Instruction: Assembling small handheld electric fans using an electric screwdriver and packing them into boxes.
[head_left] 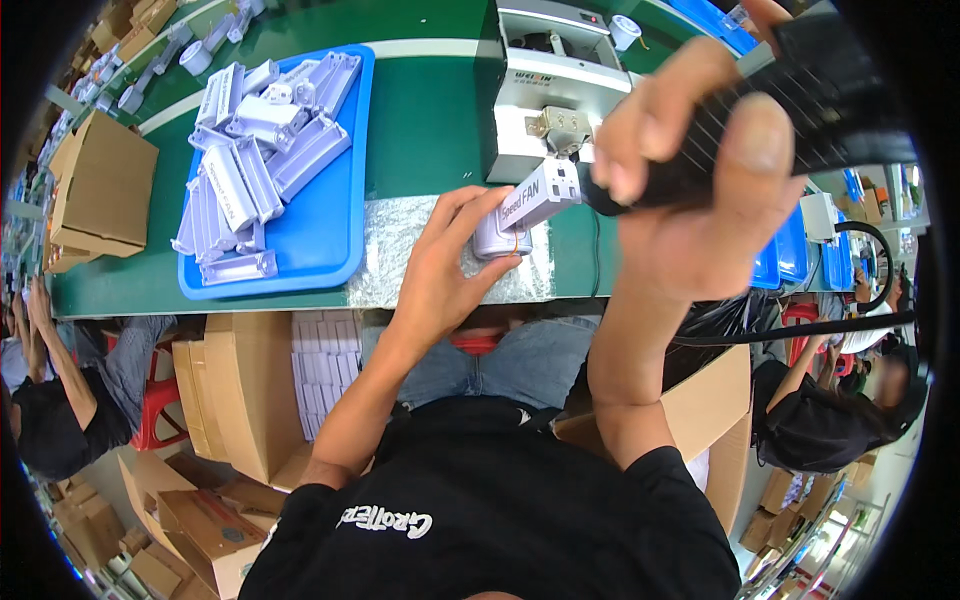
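Note:
My left hand [440,260] is closed around a white plastic fan part [537,198], with a rounded base and a squared housing bearing square holes in its end. Thumb and fingers grip the rounded base, low over the worktop. My right hand [700,190] wraps round a black electric screwdriver [830,95], held close to the camera and slightly blurred. Its nose points left, at the housing's end; whether it touches cannot be made out. Just behind the part stands a grey-white screw feeder [555,75] with a metal outlet.
A blue tray [368,150] at the left holds several white plastic housings [265,150]. Silvery sheeting [390,250] covers part of the green bench [430,120]. A cardboard box [105,185] stands far left. A black cable [800,330] crosses the right side, where another person [830,400] sits.

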